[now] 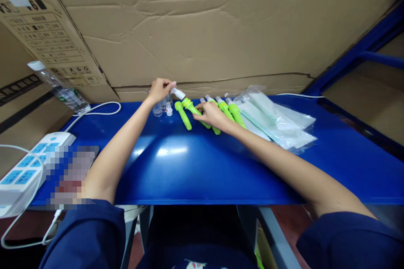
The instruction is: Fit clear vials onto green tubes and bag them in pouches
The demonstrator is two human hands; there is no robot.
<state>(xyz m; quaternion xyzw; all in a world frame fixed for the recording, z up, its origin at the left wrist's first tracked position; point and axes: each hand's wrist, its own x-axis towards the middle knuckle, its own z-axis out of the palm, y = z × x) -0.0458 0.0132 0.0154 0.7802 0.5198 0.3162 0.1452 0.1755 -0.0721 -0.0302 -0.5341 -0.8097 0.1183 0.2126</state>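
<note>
My left hand (161, 89) pinches a small spray bottle cap end, a white nozzle piece (178, 93), tilted down to the right. Its tip is close to the wide end of a lime-green flashlight-shaped tube (192, 106). Fingers of my right hand (212, 115) are closed on that tube. Left of it lies a separate green tube (183, 116), touched by neither hand. Several more green tubes with clear tips (234, 112) lie to the right, partly behind my right hand. Below my left hand stand clear small bottles (157, 110) and a white cap piece (169, 110).
Clear plastic bags with white and teal contents (274, 119) lie at the right. At the left are a water bottle (63, 88) leaning on cardboard, a power strip (34, 159), cables and a blurred phone (74, 170). A cardboard wall (202, 33) backs the blue table (202, 176).
</note>
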